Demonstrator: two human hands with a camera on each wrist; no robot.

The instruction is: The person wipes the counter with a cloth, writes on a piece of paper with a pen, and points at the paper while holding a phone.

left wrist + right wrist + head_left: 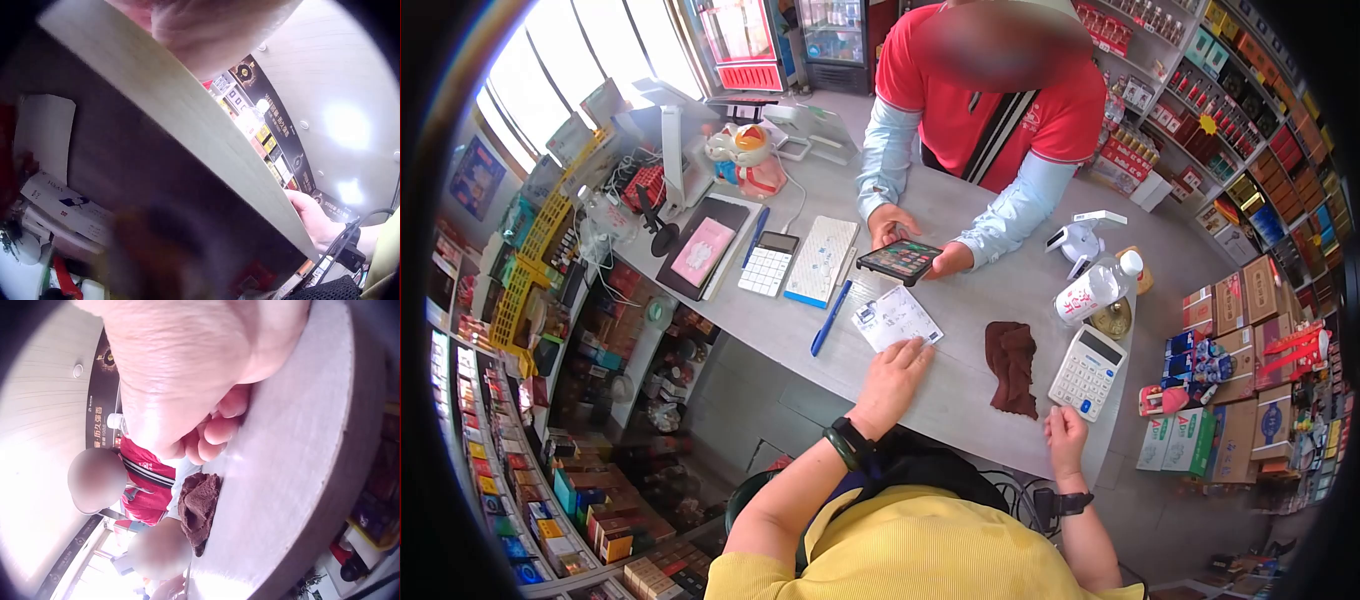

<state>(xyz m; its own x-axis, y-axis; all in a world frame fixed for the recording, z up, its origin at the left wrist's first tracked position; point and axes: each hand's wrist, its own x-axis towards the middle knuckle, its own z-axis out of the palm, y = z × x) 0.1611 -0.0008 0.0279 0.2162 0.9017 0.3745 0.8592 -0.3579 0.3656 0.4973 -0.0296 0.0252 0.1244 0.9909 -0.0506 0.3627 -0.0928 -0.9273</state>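
Observation:
My left hand (892,372) lies palm down on the counter, fingers extended, with fingertips at the near edge of a white printed card or pad (898,315). To its left lies a blue pen (832,318). My right hand (1065,440) rests at the counter's near edge, fingers loosely curled and nothing in them. Just beyond it is a white calculator (1087,372), and a crumpled brown cloth (1010,367) lies to its left. In the right wrist view the curled fingers (219,431) show above the brown cloth (200,509). The left wrist view mostly shows the counter's underside.
Across the grey counter (960,400), a person in a red shirt (990,110) holds a tablet-like device (900,260). A clear bottle (1090,290) stands at right. Another calculator (768,265), a patterned white box (822,262) and a pink booklet (703,250) lie at left.

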